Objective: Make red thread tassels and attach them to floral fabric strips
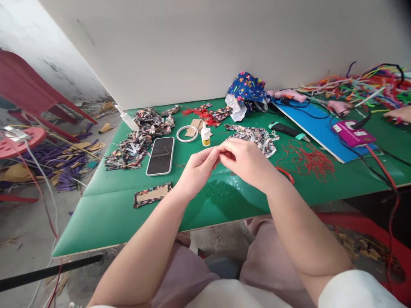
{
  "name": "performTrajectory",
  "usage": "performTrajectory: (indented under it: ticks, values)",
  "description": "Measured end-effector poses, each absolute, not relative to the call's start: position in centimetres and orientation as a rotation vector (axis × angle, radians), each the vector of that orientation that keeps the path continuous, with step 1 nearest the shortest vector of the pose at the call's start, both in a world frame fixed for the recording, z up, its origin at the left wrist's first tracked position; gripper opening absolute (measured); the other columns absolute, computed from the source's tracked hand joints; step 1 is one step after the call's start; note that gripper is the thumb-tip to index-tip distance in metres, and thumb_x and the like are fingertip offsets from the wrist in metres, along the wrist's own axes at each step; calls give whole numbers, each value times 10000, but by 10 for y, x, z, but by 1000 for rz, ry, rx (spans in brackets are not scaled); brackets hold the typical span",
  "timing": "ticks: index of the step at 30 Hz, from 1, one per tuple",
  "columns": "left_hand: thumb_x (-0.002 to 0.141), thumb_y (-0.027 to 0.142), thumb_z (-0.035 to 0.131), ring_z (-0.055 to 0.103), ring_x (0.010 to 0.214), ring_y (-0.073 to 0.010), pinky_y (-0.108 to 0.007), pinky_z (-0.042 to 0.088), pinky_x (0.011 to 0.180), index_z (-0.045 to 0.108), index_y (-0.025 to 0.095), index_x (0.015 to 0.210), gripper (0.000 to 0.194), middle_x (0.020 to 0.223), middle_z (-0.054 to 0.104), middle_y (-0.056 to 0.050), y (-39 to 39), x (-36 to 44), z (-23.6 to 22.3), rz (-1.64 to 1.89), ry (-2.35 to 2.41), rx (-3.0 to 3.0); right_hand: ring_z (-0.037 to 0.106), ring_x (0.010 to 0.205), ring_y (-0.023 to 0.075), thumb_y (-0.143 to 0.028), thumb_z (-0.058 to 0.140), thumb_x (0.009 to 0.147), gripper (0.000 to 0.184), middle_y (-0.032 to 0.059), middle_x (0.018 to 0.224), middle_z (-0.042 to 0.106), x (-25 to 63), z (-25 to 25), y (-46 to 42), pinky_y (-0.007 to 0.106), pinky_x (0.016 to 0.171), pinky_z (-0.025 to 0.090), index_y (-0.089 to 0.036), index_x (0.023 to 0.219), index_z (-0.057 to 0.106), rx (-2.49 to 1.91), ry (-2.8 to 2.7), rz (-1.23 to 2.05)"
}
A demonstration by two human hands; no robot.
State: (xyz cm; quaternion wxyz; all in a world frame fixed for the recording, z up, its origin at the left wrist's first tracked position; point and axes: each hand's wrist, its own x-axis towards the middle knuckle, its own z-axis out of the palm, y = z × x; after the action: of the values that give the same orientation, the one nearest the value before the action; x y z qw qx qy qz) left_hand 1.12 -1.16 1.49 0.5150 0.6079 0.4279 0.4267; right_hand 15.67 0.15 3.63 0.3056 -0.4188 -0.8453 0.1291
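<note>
Above the middle of the green table, my left hand (199, 168) and my right hand (244, 159) meet at the fingertips. Both are closed in a pinch, and whatever lies between the fingers is hidden. A small white glue bottle (206, 136) with a yellow label stands just beyond them. Behind my right hand lies a piece of floral fabric (253, 134). Nearer my left forearm is a flat cardboard strip edged with floral fabric (153, 195). The red handle (285, 174) of some tool shows partly beside my right wrist.
A phone (160, 156), a white ring (187, 134) and bunched floral fabric (141, 137) lie left. Rightward are red threads (308, 159), a utility knife (287, 131), a blue board (306, 124) and a purple power strip (353, 133) with cables. Another person's hand (400, 114) shows far right.
</note>
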Motion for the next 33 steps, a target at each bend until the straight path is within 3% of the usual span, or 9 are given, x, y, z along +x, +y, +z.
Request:
performTrajectory:
  ticks: [10, 16, 24, 33]
  values:
    - [764, 307, 588, 561, 680, -122, -219, 429, 617, 704, 190, 873, 197, 733, 663, 0, -6, 0, 16, 1176, 1253, 1662, 477, 633, 95, -175, 504, 799, 119, 3, 705, 565, 158, 31, 6, 224, 600, 342, -157, 709, 579, -1103, -2083, 441]
    - [690, 308, 657, 526, 535, -89, -183, 410, 464, 707, 181, 790, 170, 632, 643, 2, -4, 1, 11, 1343, 1321, 1510, 480, 657, 108, -214, 491, 814, 144, 8, 694, 568, 155, 28, 9, 235, 614, 340, -153, 744, 601, -1121, -2003, 467]
    - [668, 255, 668, 590, 603, -106, -205, 488, 569, 691, 176, 773, 133, 696, 670, -11, -3, -12, 17, 1296, 1326, 1509, 498, 648, 104, -241, 483, 820, 166, 4, 687, 581, 152, 24, 13, 237, 620, 357, -154, 750, 606, -1099, -1934, 589]
    - [685, 280, 660, 589, 577, -116, -223, 496, 554, 697, 178, 772, 139, 676, 673, -17, -4, -21, 17, 1294, 1400, 1541, 488, 614, 92, -258, 462, 837, 184, -3, 680, 577, 146, 18, 15, 227, 590, 359, -157, 784, 606, -1068, -1916, 645]
